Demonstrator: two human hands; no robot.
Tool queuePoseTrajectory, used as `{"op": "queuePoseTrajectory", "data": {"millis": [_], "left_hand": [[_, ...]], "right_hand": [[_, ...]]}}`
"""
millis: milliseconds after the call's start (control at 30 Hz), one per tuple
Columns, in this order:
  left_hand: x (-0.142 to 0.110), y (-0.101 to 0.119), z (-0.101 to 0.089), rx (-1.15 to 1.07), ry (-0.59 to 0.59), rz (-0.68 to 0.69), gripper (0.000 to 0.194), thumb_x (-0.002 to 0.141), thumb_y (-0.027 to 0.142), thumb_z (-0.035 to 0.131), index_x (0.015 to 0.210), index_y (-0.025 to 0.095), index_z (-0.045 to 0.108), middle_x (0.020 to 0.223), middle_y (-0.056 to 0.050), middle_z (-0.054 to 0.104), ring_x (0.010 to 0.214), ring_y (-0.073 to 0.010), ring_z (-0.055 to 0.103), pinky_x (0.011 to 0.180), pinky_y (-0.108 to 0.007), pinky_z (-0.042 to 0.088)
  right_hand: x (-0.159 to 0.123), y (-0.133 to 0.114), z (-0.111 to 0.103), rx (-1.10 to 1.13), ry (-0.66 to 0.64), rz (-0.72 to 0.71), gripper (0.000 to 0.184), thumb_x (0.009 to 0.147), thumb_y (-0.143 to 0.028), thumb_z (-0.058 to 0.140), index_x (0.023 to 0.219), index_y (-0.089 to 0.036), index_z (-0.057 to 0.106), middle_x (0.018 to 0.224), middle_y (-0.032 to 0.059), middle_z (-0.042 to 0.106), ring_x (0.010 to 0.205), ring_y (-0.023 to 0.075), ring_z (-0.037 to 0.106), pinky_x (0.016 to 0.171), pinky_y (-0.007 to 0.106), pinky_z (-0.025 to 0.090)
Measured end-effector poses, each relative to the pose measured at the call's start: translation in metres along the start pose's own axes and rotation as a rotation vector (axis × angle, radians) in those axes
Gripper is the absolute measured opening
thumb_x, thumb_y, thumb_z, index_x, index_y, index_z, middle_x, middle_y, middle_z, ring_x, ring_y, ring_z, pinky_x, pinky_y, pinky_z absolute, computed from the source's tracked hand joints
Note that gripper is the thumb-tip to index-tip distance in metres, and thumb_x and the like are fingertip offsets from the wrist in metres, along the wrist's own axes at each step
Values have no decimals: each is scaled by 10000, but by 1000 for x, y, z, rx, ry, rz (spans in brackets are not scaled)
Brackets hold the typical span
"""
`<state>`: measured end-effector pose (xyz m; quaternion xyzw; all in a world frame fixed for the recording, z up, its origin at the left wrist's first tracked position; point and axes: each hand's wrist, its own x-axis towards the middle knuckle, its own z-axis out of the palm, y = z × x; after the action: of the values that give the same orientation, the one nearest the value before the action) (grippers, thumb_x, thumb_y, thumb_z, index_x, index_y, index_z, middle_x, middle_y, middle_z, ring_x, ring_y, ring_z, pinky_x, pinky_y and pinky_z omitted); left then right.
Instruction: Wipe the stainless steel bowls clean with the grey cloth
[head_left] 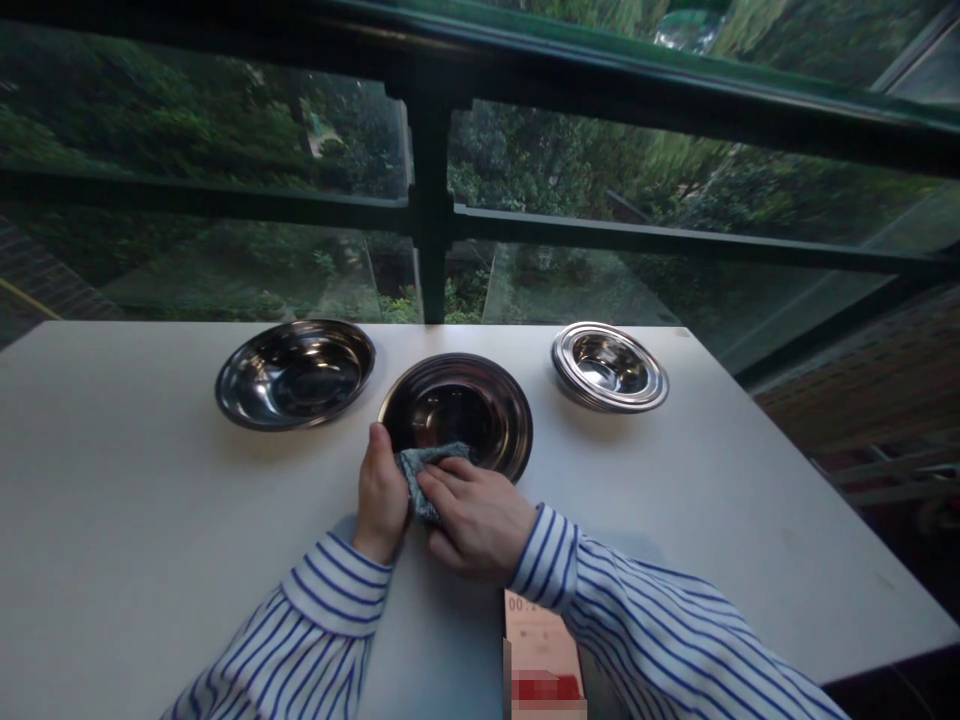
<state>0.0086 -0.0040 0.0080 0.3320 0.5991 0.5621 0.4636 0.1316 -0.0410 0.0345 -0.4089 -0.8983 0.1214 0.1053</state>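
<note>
A steel plate (465,405) lies in the middle of the white table (150,520), right in front of me. My left hand (380,495) grips its near rim, thumb up on the edge. My right hand (476,518) presses a small grey-blue cloth (421,470) against that same near rim, fingers closed over the cloth. Both sleeves are white with blue stripes.
A wider steel bowl (295,373) sits to the left, and a stack of smaller steel plates (609,367) to the right. A reddish card (541,650) lies at the near edge. Behind the table runs a dark railing (431,215) with glass panels; the table's right edge drops off.
</note>
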Motion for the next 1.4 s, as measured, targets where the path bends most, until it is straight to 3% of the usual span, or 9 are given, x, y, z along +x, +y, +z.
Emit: {"op": "queuePoseTrajectory", "data": {"millis": [100, 200, 400, 633, 833, 1067, 1300, 1400], "left_hand": [[-1, -4, 3, -73, -10, 47, 567, 787, 605, 388, 962, 142, 665, 1047, -78, 678, 1146, -239, 508, 1040, -339, 286], [1, -5, 1, -99, 14, 52, 523, 793, 567, 428, 1006, 143, 647, 1139, -78, 639, 1214, -224, 443, 1062, -321, 243], [5, -4, -5, -99, -59, -70, 553, 764, 599, 439, 804, 112, 697, 887, -127, 711, 1098, -282, 544, 1019, -358, 316], [0, -1, 2, -122, -97, 21, 584, 799, 592, 384, 1071, 133, 622, 1189, -80, 611, 1187, -220, 472, 1038, -329, 288], [5, 1, -4, 13, -16, -55, 601, 750, 643, 398, 849, 126, 687, 999, -123, 689, 1113, -272, 532, 1036, -351, 285], [3, -2, 2, -41, -42, 76, 594, 801, 604, 361, 1013, 129, 649, 1108, -87, 654, 1145, -224, 510, 1017, -324, 317], [3, 5, -3, 91, -8, -12, 646, 787, 635, 332, 882, 101, 683, 962, -134, 696, 1040, -266, 581, 971, -364, 373], [4, 4, -3, 27, -15, 23, 623, 799, 613, 344, 959, 105, 667, 1029, -122, 680, 1069, -252, 567, 969, -351, 377]], "right_hand": [[-15, 3, -5, -7, -49, 1, 499, 748, -295, 447, 1185, -55, 467, 1148, 154, 561, 1038, 270, 451, 881, 388, 433], [-12, 2, -2, -12, -27, 2, 497, 743, -291, 460, 1182, -57, 462, 1153, 167, 550, 1052, 272, 442, 887, 400, 425], [10, -2, 12, -3, 78, -24, 550, 744, -292, 446, 1227, -32, 411, 1247, 179, 494, 1116, 270, 405, 931, 387, 401], [-21, 5, -3, -18, -43, 11, 513, 747, -303, 475, 1198, -60, 462, 1169, 151, 554, 1048, 272, 461, 919, 402, 403], [9, -1, 6, -18, 42, -30, 576, 750, -320, 460, 1244, -30, 407, 1245, 168, 500, 1094, 274, 423, 920, 384, 409], [-24, 11, -8, -56, -67, -33, 463, 768, -257, 481, 1184, -53, 462, 1145, 168, 563, 1045, 268, 466, 899, 404, 410], [10, 3, 12, 26, 65, -93, 574, 786, -326, 454, 1258, -7, 385, 1271, 179, 476, 1110, 265, 412, 933, 371, 400], [1, 9, 7, 14, 21, -98, 566, 778, -314, 475, 1252, -13, 398, 1250, 172, 498, 1099, 264, 428, 929, 370, 403]]}}
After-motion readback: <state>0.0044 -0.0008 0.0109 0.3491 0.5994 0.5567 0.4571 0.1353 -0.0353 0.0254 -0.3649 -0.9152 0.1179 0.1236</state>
